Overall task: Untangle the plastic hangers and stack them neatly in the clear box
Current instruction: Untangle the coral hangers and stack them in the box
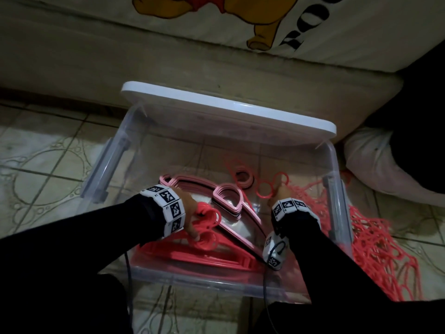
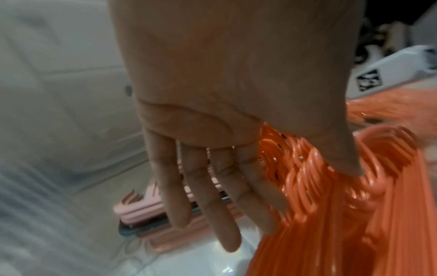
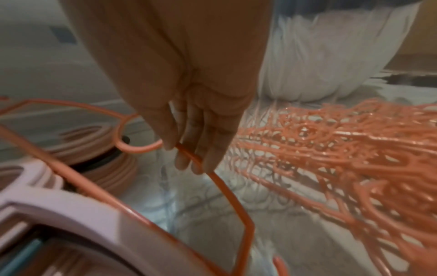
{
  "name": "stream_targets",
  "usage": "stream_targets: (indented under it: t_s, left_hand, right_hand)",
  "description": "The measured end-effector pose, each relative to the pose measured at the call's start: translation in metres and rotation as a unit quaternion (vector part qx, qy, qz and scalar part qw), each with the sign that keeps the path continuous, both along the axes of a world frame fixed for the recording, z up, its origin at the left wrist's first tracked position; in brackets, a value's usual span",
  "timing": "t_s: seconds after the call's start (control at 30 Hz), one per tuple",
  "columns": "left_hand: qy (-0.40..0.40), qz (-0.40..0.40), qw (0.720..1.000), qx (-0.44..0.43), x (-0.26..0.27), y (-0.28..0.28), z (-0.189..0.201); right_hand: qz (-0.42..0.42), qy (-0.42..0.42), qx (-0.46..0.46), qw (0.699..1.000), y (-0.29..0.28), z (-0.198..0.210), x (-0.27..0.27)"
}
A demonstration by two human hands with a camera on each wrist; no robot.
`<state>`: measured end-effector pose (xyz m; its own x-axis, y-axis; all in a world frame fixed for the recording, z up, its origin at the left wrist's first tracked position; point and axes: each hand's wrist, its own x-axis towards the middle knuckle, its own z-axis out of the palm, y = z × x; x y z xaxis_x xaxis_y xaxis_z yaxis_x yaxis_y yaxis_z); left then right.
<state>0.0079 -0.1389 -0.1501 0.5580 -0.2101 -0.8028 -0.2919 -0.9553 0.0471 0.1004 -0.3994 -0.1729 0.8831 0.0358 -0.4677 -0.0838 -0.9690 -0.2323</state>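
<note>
The clear box (image 1: 204,283) stands open on the floor. A stack of pale pink hangers (image 1: 226,196) (image 2: 139,212) (image 3: 47,196) lies inside it, and a stack of coral hangers (image 1: 192,254) (image 2: 331,224) lies along its front wall. My left hand (image 1: 192,218) (image 2: 307,196) holds the bunched hooks of the coral stack between thumb and straight fingers. My right hand (image 1: 281,191) (image 3: 184,153) pinches a single thin coral hanger (image 1: 267,186) (image 3: 222,186) by its neck, above the right half of the box. A tangle of coral hangers (image 1: 375,244) (image 3: 343,155) lies outside the box's right wall.
The white lid (image 1: 228,112) leans behind the box against a cushion printed with a cartoon bear (image 1: 216,18). A pale pillow (image 1: 375,165) lies at the right. Patterned floor tiles (image 1: 36,165) surround the box.
</note>
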Motion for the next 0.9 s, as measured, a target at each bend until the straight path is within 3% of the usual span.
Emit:
stream_targets:
  t_s: [0.13,0.23,0.4,0.53,0.63,0.7,0.77,0.9]
  left_hand:
    - [0.005,0.058,0.998,0.0,0.002,-0.001,0.003]
    - [-0.019,0.052,0.998,0.001,-0.003,0.0,0.016]
    - [-0.106,0.085,0.989,-0.054,0.011,-0.005,0.067]
    - [-0.149,0.228,0.935,-0.228,0.028,-0.024,0.112]
    - [-0.061,0.353,0.85,-0.387,0.03,-0.038,0.131]
    - [-0.018,0.409,0.803,-0.433,0.027,-0.044,0.14]
    - [-0.011,0.415,0.79,-0.451,0.023,-0.045,0.145]
    - [-0.084,0.371,0.82,-0.427,0.019,-0.031,0.143]
  right_hand:
    - [0.014,0.016,-0.004,1.0,0.012,0.026,0.009]
    - [0.067,-0.017,0.029,0.997,0.019,0.056,0.01]
    - [0.164,-0.039,0.105,0.98,0.034,0.112,-0.005]
    - [0.151,0.019,0.21,0.966,0.045,0.146,-0.029]
    - [0.121,0.022,0.25,0.961,0.055,0.159,-0.046]
    - [0.127,-0.017,0.231,0.965,0.062,0.161,-0.053]
    - [0.13,-0.031,0.24,0.961,0.068,0.164,-0.061]
    - [0.161,-0.026,0.279,0.946,0.071,0.168,-0.068]
